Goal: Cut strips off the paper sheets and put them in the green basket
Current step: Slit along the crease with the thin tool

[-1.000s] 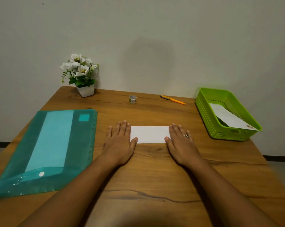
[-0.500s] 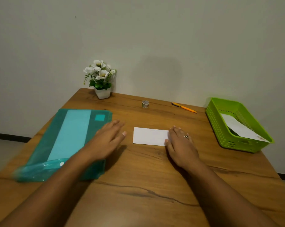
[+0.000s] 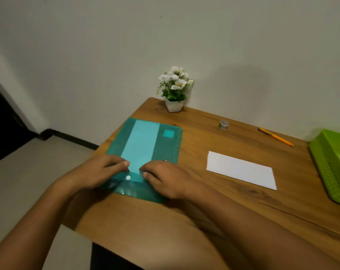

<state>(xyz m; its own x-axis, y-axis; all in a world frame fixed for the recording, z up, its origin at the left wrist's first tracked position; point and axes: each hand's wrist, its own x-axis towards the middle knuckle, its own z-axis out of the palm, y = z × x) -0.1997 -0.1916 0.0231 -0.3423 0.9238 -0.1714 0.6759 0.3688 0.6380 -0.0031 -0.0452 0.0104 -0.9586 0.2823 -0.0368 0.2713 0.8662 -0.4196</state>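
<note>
A teal plastic folder (image 3: 145, 145) with a white snap button lies on the left of the wooden table (image 3: 233, 207). My left hand (image 3: 93, 174) and my right hand (image 3: 165, 178) both rest on its near end, fingers curled at the flap on either side of the button. A white paper strip (image 3: 241, 169) lies flat on the table to the right, apart from both hands. The green basket (image 3: 327, 168) stands at the far right edge of view, with white paper partly visible inside.
A small white pot of white flowers (image 3: 174, 90) stands at the table's back left corner. A small tape roll (image 3: 223, 125) and an orange pen (image 3: 275, 136) lie along the back. The table's left edge drops to the floor.
The view has swung left. My right hand left the white paper and both hands moved onto the near end of the teal folder.
</note>
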